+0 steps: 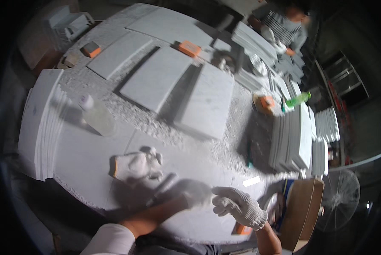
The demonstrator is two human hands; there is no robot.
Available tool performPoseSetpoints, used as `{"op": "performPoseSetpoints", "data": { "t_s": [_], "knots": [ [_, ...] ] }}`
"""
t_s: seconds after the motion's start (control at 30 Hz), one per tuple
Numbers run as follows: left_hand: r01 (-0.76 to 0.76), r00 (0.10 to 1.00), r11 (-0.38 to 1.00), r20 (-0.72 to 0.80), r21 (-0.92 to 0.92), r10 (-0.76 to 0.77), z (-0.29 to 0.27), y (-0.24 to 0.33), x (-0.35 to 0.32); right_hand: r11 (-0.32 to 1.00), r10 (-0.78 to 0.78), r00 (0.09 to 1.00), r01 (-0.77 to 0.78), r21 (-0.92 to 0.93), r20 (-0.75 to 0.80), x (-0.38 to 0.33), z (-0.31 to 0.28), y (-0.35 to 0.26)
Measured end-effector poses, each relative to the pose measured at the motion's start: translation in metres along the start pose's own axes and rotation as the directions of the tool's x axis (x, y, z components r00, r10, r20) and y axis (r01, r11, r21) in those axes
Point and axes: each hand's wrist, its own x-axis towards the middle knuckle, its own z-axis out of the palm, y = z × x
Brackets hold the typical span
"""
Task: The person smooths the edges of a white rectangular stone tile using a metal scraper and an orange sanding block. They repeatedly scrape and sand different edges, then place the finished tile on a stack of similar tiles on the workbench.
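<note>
Resting low on a dust-covered white slab [84, 161], both hands sit near the lower middle of the head view. The left hand [192, 193] is blurred and grey with dust; it appears curled around a dark cylindrical tool [165, 187] that slants up to the left, though the blur makes the grip itself impossible to confirm. The right hand [237, 206], in a white knit glove, sits just beside the left with fingers loosely bent and pointing left; it has hold of nothing visible. A spare white glove [135, 165] lies crumpled on the slab just above the tool, touching the surface.

Further up the slab stands a clear plastic bottle [95, 114], tilted, well apart from the hands. Beyond it, several marble tiles [156, 78] lie flat on a rubble bed, with orange blocks [189, 48] on them. Stacked tiles [292, 136] stand on edge at the right, a green bottle [299, 99] resting above them. A second person [284, 25] works at the far end. A floor fan [339, 197] stands at lower right.
</note>
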Motion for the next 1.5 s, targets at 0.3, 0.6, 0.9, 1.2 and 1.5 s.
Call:
{"op": "performPoseSetpoints", "data": {
  "t_s": [0.3, 0.6, 0.9, 1.2, 1.5],
  "knots": [
    [0.005, 0.926, 0.893, -0.338, 0.45, 0.166, 0.037, 0.001, 0.006, 0.694, 0.292, 0.906, 0.018, 0.719, -0.305, -0.162, 0.135, 0.147],
    [0.223, 0.838, 0.972, -0.525, 0.08, -0.149, 0.068, 0.043, -0.01, 0.605, 0.22, 0.876, 0.223, 0.765, -0.429, -0.184, 0.181, 0.204],
    [-0.133, 0.73, 0.962, -0.633, 0.239, 0.258, 0.16, 0.069, -0.133, 0.569, 0.183, 0.859, 0.304, 0.765, -0.478, -0.191, 0.197, 0.236],
    [0.279, 0.606, 0.847, -0.767, 0.452, 0.21, 0.132, 0.036, -0.151, 0.594, 0.206, 0.777, 0.383, 0.707, -0.594, -0.171, 0.223, 0.24],
    [0.568, 0.545, 0.716, -0.838, 0.405, 0.041, 0.093, -0.008, -0.169, 0.897, -0.434, 0.542, 0.18, -0.405, -0.72, -0.115, 0.152, 0.209]
  ]
}}
